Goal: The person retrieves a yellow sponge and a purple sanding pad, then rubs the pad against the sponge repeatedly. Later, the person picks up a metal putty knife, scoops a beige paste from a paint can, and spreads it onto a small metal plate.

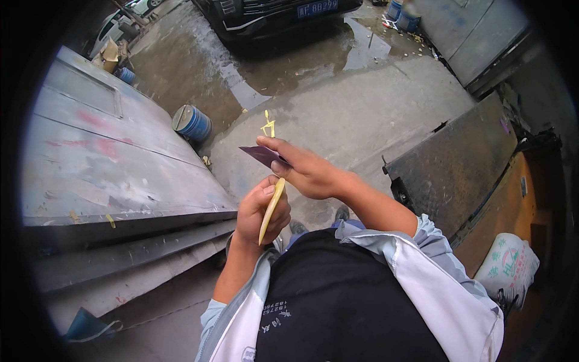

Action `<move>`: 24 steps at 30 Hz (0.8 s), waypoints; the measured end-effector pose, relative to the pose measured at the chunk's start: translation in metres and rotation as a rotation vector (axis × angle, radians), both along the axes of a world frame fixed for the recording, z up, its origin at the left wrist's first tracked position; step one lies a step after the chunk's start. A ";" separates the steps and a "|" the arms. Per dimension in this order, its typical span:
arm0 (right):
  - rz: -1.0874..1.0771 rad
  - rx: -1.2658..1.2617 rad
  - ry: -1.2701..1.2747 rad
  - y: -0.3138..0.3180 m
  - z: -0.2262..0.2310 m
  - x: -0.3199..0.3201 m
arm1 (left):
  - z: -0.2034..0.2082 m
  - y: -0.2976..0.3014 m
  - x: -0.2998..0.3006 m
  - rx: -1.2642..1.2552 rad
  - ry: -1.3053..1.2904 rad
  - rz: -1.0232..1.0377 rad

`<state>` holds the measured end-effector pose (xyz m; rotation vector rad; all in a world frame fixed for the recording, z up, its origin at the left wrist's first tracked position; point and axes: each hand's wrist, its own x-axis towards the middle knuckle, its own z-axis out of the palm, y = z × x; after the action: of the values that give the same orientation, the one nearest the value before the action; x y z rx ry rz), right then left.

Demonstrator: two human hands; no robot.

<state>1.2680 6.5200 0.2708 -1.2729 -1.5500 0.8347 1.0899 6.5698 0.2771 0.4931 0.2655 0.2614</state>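
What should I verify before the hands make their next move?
1. Left hand grips the curved yellow piece: ok.
2. Right hand holds the dark sheet: ok.
3. Sheet and yellow piece apart: cannot tell, they overlap closely in this view.
4. Blue bucket clear of both hands: ok.
5. Ground dry throughout: not ok, puddle near the dark car.

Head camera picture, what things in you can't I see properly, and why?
- Head view: the yellow piece's broad faces, because it is turned nearly edge-on in the left hand.
- Head view: part of the dark sheet, covered by the right hand.
- Head view: the black car's top, cut off by the upper edge.
- Head view: most of the shoes, behind the person's clothes.
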 end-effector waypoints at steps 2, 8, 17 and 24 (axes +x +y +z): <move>-0.093 0.044 0.072 -0.002 0.003 0.001 | 0.001 -0.002 -0.001 -0.108 -0.068 -0.031; -0.042 0.069 0.072 -0.008 0.033 -0.002 | -0.013 -0.008 -0.003 -0.348 -0.162 -0.128; -0.112 0.103 -0.038 -0.010 0.004 -0.006 | -0.014 -0.018 -0.003 -0.517 -0.263 -0.169; -0.125 0.126 -0.067 -0.028 0.013 -0.002 | -0.015 -0.014 -0.004 -0.391 -0.138 -0.059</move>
<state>1.2662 6.4924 0.2843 -1.3019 -1.5336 0.6116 1.0862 6.5560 0.2619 0.0953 0.1611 0.1792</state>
